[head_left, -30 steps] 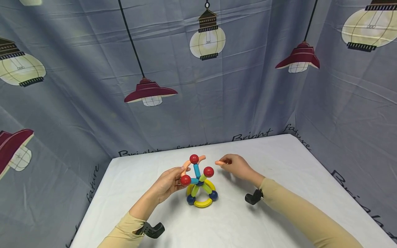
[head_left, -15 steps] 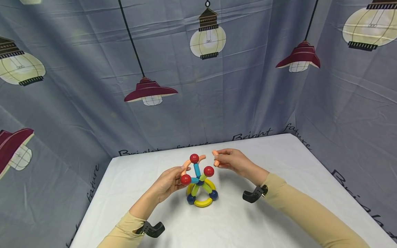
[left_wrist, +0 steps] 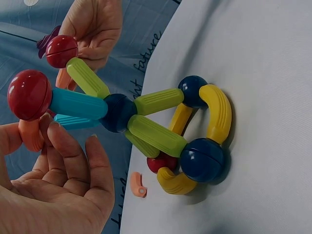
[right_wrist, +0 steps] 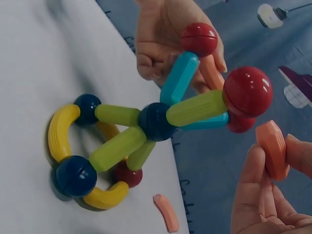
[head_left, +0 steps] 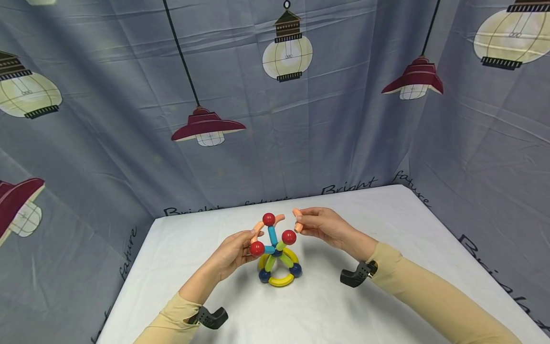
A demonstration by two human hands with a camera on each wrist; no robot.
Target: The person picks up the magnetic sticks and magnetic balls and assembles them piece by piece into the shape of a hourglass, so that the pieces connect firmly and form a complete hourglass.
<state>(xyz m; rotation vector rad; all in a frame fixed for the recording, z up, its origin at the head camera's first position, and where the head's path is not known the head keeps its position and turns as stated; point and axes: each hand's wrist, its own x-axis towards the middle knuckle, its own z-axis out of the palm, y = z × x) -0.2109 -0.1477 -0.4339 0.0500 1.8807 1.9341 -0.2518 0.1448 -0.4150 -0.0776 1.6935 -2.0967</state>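
Note:
A magnetic stick-and-ball structure stands mid-table. Its yellow curved rods and balls form a ring, from which green rods rise to a central dark blue ball. Blue and green rods fan upward, tipped with red balls. At the upper left, my left hand pinches an orange curved rod running between two red balls. My right hand pinches another orange curved rod between thumb and fingers, raised just beside the right-hand red ball with a small gap.
One more orange curved rod lies loose on the white table behind the structure. A grey-blue curtain printed with lamps hangs along the table's back and sides.
My right hand has turned its orange rod from sideways to nearly upright and shifted it slightly toward the structure. My left hand and the structure stay in place.

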